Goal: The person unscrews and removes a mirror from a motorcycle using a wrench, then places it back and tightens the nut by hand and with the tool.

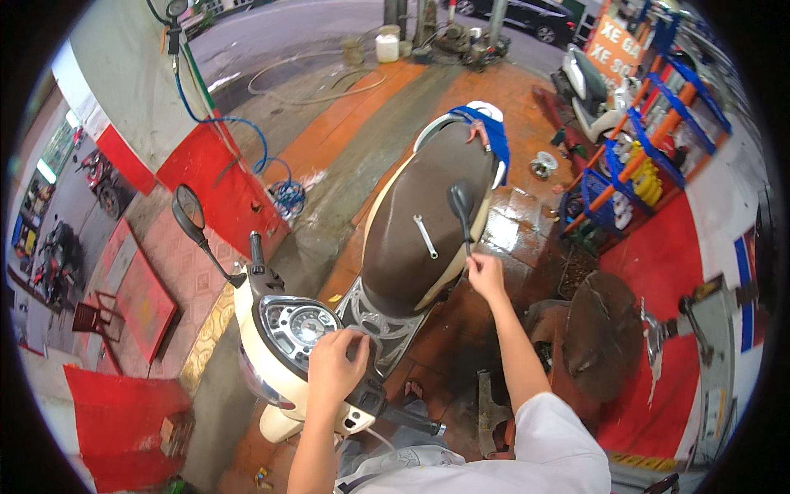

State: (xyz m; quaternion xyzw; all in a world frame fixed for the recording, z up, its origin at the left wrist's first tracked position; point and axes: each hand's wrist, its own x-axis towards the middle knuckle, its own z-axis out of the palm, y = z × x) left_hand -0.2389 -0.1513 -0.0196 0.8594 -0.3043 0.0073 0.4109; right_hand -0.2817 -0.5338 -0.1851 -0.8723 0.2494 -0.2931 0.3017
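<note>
A cream scooter [248,317] with a brown seat [395,222] stands in front of me. My right hand [486,274] is closed on the stem of a black rear-view mirror [461,202], which it holds up over the seat's right edge. My left hand [338,362] is over the right side of the instrument cluster [304,325], fingers curled together; whatever they may hold is hidden. A silver wrench [425,237] lies on the seat. Red-handled pliers [477,134] rest at the seat's rear by a blue cloth [496,140]. Another mirror [189,212] is on the left handlebar.
To the right are an orange-and-blue rack [650,156] and a round brown stool seat [603,336]. A red-and-white pillar [218,177] with a blue air hose [288,198] stands at the left. Another scooter [584,90] is parked at the far right. The tiled floor [514,218] looks wet.
</note>
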